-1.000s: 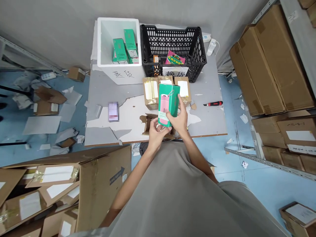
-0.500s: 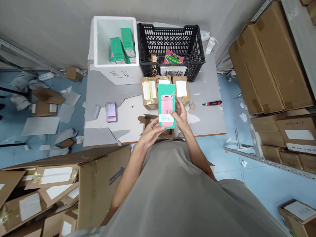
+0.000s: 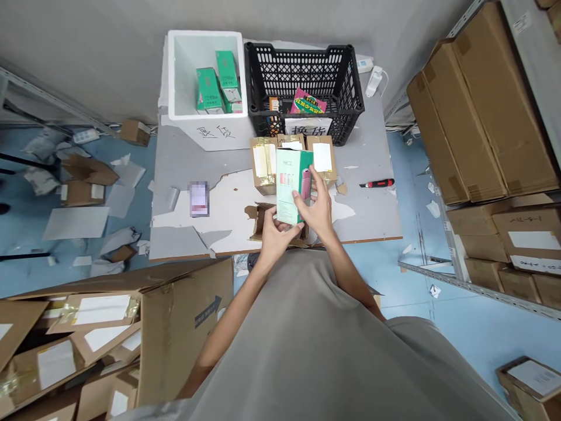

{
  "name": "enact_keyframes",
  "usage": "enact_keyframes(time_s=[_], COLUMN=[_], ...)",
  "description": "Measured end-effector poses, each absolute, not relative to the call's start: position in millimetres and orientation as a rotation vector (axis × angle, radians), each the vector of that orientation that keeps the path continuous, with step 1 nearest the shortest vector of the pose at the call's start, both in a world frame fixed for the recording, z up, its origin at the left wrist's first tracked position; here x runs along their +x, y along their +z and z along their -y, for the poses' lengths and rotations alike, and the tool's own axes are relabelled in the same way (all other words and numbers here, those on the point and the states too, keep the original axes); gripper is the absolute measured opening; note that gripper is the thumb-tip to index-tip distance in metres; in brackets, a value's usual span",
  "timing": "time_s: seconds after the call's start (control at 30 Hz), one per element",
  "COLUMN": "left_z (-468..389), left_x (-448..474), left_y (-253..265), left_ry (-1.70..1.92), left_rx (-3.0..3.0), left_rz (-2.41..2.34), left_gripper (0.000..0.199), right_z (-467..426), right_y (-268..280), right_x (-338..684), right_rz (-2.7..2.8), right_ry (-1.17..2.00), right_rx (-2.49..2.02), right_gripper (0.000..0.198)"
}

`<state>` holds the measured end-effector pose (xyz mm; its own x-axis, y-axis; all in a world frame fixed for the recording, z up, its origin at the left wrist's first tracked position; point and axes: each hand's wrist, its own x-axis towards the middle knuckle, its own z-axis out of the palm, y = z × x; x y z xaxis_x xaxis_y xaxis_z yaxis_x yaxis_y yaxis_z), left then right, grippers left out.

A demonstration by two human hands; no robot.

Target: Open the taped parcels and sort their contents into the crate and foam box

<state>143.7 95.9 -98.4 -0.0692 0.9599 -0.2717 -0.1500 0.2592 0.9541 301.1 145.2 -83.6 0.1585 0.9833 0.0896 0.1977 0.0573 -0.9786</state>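
A green and pale-mint product box (image 3: 288, 187) with a pink cup pictured on one side is held upright between both hands, over the table's front edge. My left hand (image 3: 277, 237) grips its lower left corner from below. Along the right side, my right hand (image 3: 319, 204) holds it, thumb lying across the front. Beneath the hands sits an opened brown carton (image 3: 259, 225) with torn flaps, partly hidden. Just behind the product box stand three taped cardboard boxes (image 3: 323, 156) with white labels.
A white foam box (image 3: 223, 131) holds several green boxes; beside it a black crate (image 3: 302, 52) contains colourful packets. A red utility knife (image 3: 379, 183) lies at the right, a blurred phone (image 3: 199, 199) at the left. A large carton (image 3: 184, 333) of parcels stands front left, shelving (image 3: 456, 245) right.
The product box has been turned in my hands, from its pink-cup face to a pale printed face, with the cup side now angled right. My left hand has shifted slightly right.
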Motion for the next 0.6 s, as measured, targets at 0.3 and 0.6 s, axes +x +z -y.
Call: enact_keyframes(time_s=[0.3, 0.6], left_z=[-101.8, -93.6], left_x=[103.2, 102.2], left_y=[-89.9, -93.1], left_ry=[0.874, 0.968], left_rx=[0.662, 0.805], left_rz=[-1.061, -1.245], left_gripper=[0.087, 0.092], right_z=[-151.3, -161.6], right_y=[-113.5, -94.9], right_x=[324.2, 333.2], right_rz=[1.167, 1.211], right_ry=[1.237, 1.234], right_rx=[-1.116, -1.15], right_gripper=[0.114, 0.115])
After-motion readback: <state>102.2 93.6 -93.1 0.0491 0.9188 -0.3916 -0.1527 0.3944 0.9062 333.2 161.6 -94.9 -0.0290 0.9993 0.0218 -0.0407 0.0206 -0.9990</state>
